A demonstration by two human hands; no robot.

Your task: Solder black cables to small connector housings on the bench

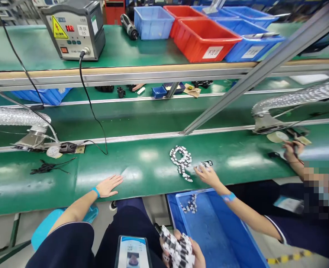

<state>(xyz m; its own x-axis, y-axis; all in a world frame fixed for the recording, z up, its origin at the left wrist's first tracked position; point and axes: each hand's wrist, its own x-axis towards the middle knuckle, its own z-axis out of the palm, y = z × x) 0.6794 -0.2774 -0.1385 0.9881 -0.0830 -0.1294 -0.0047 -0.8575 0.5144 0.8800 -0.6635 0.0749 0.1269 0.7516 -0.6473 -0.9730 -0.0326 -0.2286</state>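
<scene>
My left hand (108, 186) lies flat and open on the green bench (27, 186), fingers stretched out, a blue band on the wrist. Low in the view, above my lap, my right hand (185, 253) is closed round a bundle of small black-and-white parts (178, 247). A loose pile of the same parts (181, 160) lies on the bench ahead. A co-worker's hand (207, 174) reaches in from the right and touches that pile. Below the bench edge, a blue bin (222, 238) holds a few more parts (190, 205).
A phone (132, 253) rests on my lap. A soldering station (73, 28) and red and blue bins (206, 37) stand on the upper shelf. Flexible ducts (13, 116) end near the bench at both sides. Black wires (45, 167) lie left. The co-worker's other hand (292, 149) works at far right.
</scene>
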